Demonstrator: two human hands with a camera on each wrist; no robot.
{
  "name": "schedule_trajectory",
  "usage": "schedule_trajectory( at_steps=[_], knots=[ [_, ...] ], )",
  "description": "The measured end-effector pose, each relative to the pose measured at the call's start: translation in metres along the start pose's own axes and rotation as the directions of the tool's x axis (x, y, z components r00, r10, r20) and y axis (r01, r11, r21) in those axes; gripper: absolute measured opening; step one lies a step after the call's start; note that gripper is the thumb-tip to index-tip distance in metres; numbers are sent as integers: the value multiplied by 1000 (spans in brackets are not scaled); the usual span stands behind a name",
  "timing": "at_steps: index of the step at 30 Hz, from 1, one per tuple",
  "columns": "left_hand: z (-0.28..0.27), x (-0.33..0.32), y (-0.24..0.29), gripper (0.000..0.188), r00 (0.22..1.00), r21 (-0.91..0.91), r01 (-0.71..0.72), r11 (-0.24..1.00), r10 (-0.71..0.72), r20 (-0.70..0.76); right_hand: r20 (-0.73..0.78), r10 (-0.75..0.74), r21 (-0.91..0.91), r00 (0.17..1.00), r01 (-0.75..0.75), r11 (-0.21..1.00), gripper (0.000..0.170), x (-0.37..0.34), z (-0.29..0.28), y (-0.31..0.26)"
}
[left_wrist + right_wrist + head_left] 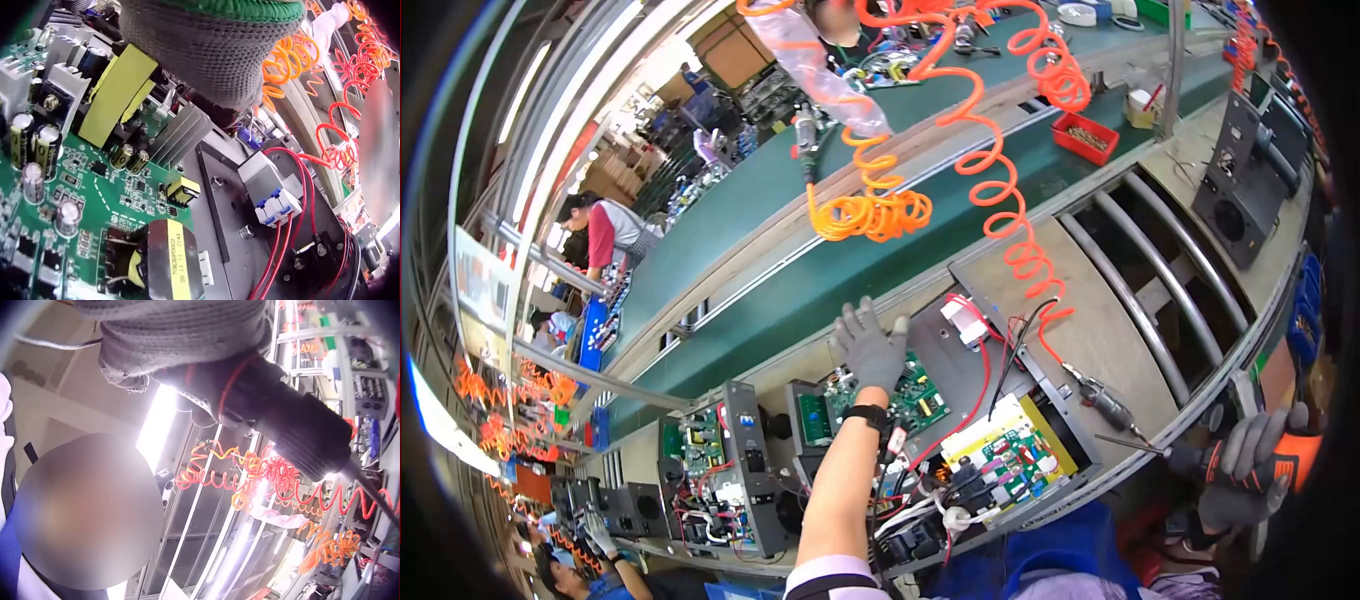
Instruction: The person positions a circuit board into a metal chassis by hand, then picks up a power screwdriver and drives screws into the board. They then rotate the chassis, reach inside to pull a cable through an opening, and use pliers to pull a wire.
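Note:
My left hand [872,352], in a grey knit glove, has its fingers spread over the far end of a green circuit board [920,395] in an open dark metal chassis [940,355]. In the left wrist view the glove [200,56] overlaps the board's heatsinks and a yellow-wrapped transformer [119,94]. A white terminal block [278,207] with red wires sits beside that board. At the right, my gloved right hand [1245,465] grips an orange and black cordless drill [1295,462] with a long bit pointing left toward the chassis. The right wrist view shows the drill's dark chuck [315,437] close up.
An air screwdriver [1105,400] on a red coiled hose lies right of the chassis. Metal rollers [1140,285] stand beyond it. Another opened unit [745,470] is at left. A green conveyor belt [800,310] runs behind, with a red parts bin [1085,138]. Orange hoses hang overhead.

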State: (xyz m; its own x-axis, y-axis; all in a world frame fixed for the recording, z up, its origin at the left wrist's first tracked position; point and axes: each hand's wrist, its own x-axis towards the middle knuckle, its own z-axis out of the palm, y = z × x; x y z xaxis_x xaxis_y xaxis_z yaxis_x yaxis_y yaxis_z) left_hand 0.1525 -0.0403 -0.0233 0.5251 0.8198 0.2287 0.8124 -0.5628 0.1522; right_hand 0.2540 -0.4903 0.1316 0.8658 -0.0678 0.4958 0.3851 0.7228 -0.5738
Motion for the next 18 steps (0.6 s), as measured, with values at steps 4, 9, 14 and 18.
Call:
schedule_trajectory(
  at_steps=[4, 9, 14, 18],
  knots=[
    [-2, -4, 0, 76, 995, -43, -73, 996, 70, -77, -35, -3, -9, 999, 3, 1000, 62, 5, 2, 18],
    [1, -2, -3, 76, 982, -67, -156, 986, 147, -118, 156, 12, 55, 988, -21, 998, 58, 20, -23, 35],
    [4, -1, -6, 74, 983, -75, -160, 984, 152, -99, -24, -135, -39, 991, 134, 990, 56, 22, -5, 53],
    [5, 2, -9, 72, 987, -72, -154, 986, 149, -64, 93, -15, -50, 996, 20, 999, 57, 24, -25, 37]
  ],
)
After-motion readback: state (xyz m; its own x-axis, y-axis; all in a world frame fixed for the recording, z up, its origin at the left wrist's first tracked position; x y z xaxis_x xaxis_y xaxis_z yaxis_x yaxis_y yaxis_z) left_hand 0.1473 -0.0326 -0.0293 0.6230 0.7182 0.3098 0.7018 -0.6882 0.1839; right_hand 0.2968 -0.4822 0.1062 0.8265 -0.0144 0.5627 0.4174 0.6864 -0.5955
